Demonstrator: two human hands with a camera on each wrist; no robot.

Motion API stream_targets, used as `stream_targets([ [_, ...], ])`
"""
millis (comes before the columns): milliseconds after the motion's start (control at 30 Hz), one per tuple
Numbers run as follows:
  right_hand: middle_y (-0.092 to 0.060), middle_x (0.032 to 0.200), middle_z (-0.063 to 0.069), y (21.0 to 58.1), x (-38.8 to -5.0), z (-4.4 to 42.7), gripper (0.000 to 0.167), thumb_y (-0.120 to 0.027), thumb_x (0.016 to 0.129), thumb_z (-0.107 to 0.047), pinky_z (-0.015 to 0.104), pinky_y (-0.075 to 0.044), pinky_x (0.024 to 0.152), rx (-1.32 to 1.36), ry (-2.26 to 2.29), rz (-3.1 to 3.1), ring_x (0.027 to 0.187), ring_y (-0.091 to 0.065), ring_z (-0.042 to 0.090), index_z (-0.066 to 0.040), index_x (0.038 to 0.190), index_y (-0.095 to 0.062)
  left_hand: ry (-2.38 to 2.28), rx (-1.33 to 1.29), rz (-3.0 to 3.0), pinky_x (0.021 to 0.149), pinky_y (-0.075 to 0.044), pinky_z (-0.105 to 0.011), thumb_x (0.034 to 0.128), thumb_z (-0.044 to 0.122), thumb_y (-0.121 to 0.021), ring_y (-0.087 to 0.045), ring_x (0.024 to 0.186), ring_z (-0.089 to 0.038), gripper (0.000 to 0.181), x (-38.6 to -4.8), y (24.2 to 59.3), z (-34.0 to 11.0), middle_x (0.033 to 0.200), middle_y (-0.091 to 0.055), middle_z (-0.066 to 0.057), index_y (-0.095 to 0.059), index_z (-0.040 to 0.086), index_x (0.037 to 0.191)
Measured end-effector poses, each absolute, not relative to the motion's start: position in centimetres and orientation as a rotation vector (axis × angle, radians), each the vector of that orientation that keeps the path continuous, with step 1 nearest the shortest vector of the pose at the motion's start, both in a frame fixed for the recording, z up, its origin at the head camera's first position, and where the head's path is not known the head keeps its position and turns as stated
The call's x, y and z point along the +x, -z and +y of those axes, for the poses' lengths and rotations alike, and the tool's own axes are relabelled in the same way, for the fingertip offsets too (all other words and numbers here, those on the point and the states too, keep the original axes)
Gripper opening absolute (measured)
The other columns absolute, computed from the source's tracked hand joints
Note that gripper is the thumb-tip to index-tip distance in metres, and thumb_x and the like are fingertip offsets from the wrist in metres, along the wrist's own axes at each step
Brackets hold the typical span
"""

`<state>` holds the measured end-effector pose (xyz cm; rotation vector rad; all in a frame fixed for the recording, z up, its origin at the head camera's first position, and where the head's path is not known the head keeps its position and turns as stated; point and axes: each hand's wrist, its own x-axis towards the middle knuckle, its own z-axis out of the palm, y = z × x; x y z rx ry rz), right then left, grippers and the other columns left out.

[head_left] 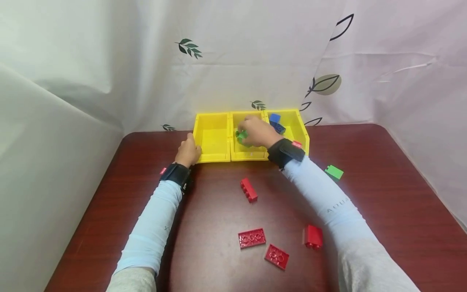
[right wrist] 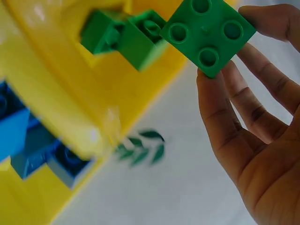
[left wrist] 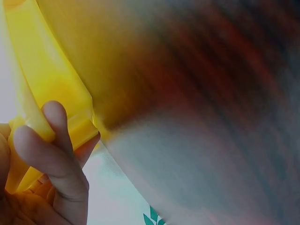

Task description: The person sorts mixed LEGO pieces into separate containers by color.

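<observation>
My left hand point(head_left: 188, 151) grips the side wall of the left yellow bin point(head_left: 213, 140); in the left wrist view its fingers curl over the rim. My right hand point(head_left: 257, 132) is over the middle yellow bin point(head_left: 238, 155). The right wrist view shows it pinching a green toy brick point(right wrist: 208, 35) between thumb and fingertips, studs toward the camera. Below that brick, other green bricks point(right wrist: 140, 42) lie in the middle bin. Several blue bricks point(head_left: 277, 125) sit in the right yellow bin point(head_left: 293, 123).
On the dark red table point(head_left: 204, 211) lie a red brick point(head_left: 249, 190) near the bins, two upturned red bricks point(head_left: 251, 238) point(head_left: 277, 256), and another red brick point(head_left: 313, 236) by the right forearm. A green brick point(head_left: 334, 172) lies right of that arm. White patterned cloth point(head_left: 233, 81) hangs behind.
</observation>
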<state>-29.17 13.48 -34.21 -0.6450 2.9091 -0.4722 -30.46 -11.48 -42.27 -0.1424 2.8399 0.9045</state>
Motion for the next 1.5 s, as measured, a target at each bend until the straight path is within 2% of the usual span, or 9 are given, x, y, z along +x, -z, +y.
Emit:
stream_targets([
  [200,-0.06,0.112,0.015,36.4,-31.4,11.3,0.032,-0.07,0.078,-0.004,0.04,-0.052,0.083,-0.644,0.386,2.898,0.101,-0.057,0.029,-0.002,0.109,-0.069,-0.93,-0.172,2.841,0.092,-0.051,-0.045,0.1005,0.017,-0.049,-0.057,0.096,-0.036,0.047,-30.2,42.3,-11.9,0.113,-0.052,-0.02,-0.028,0.005,0.141],
  [333,-0.058,0.101,0.012,37.6,-32.0,10.8,0.022,-0.07,0.074,-0.001,0.037,-0.05,0.071,-0.572,0.395,2.92,0.088,-0.056,0.027,-0.004,0.096,-0.07,-0.926,-0.164,2.841,0.091,-0.051,-0.045,0.1008,0.017,-0.049,-0.057,0.095,-0.035,0.045,-30.2,42.2,-11.6,0.112,-0.053,-0.02,-0.029,0.005,0.139],
  [467,-0.056,0.097,0.011,38.7,-32.1,10.5,0.011,-0.067,0.076,-0.003,0.037,-0.046,0.065,-0.537,0.297,2.978,0.082,-0.054,0.026,-0.005,0.087,-0.067,-0.929,-0.159,2.825,0.091,-0.051,-0.043,0.101,0.017,-0.049,-0.058,0.095,-0.034,0.044,-30.2,42.1,-11.4,0.111,-0.053,-0.019,-0.03,0.005,0.139],
  [633,-0.057,0.099,0.014,39.3,-32.0,10.4,0.011,-0.064,0.081,-0.006,0.041,-0.049,0.068,-0.562,0.231,3.033,0.084,-0.056,0.029,-0.002,0.092,-0.066,-0.921,-0.16,2.847,0.09,-0.051,-0.044,0.1007,0.017,-0.05,-0.058,0.094,-0.034,0.043,-30.3,42.0,-11.2,0.11,-0.053,-0.019,-0.031,0.004,0.137],
  [900,-0.057,0.096,0.014,39.6,-31.9,10.4,0.011,-0.066,0.082,-0.005,0.041,-0.052,0.069,-0.572,0.23,3.05,0.081,-0.058,0.029,-0.002,0.092,-0.067,-0.913,-0.149,2.849,0.088,-0.051,-0.044,0.1,0.016,-0.049,-0.058,0.093,-0.035,0.043,-30.2,42.1,-11.3,0.108,-0.054,-0.02,-0.031,0.005,0.137],
  [1100,-0.057,0.091,0.013,40.0,-31.9,10.4,0.017,-0.067,0.083,-0.006,0.04,-0.054,0.071,-0.572,0.21,3.066,0.081,-0.058,0.029,-0.002,0.1,-0.068,-0.918,-0.165,2.843,0.088,-0.051,-0.044,0.1011,0.018,-0.049,-0.058,0.093,-0.034,0.044,-30.4,42.2,-11.3,0.109,-0.054,-0.019,-0.03,0.005,0.139],
  [1233,-0.058,0.092,0.012,40.0,-31.4,10.4,0.018,-0.07,0.083,-0.008,0.04,-0.055,0.07,-0.559,0.19,3.071,0.08,-0.059,0.028,-0.003,0.1,-0.068,-0.918,-0.158,2.833,0.089,-0.051,-0.042,0.1015,0.018,-0.047,-0.058,0.094,-0.034,0.043,-30.4,42.4,-11.3,0.109,-0.054,-0.019,-0.03,0.005,0.139],
  [1367,-0.059,0.099,0.011,38.9,-30.2,10.9,0.022,-0.073,0.082,-0.013,0.042,-0.055,0.069,-0.566,0.262,3.073,0.082,-0.061,0.028,-0.004,0.1,-0.067,-0.89,-0.155,2.834,0.085,-0.051,-0.04,0.1011,0.017,-0.045,-0.059,0.091,-0.034,0.042,-30.3,42.5,-11.3,0.106,-0.054,-0.019,-0.031,0.004,0.138],
  [1500,-0.062,0.11,0.013,36.0,-28.4,12.7,0.032,-0.074,0.086,-0.023,0.043,-0.056,0.075,-0.593,0.413,3.125,0.092,-0.064,0.03,-0.004,0.111,-0.066,-0.897,-0.154,2.853,0.084,-0.053,-0.041,0.101,0.017,-0.047,-0.06,0.09,-0.035,0.044,-30.3,42.4,-11.3,0.106,-0.054,-0.02,-0.03,0.004,0.139],
])
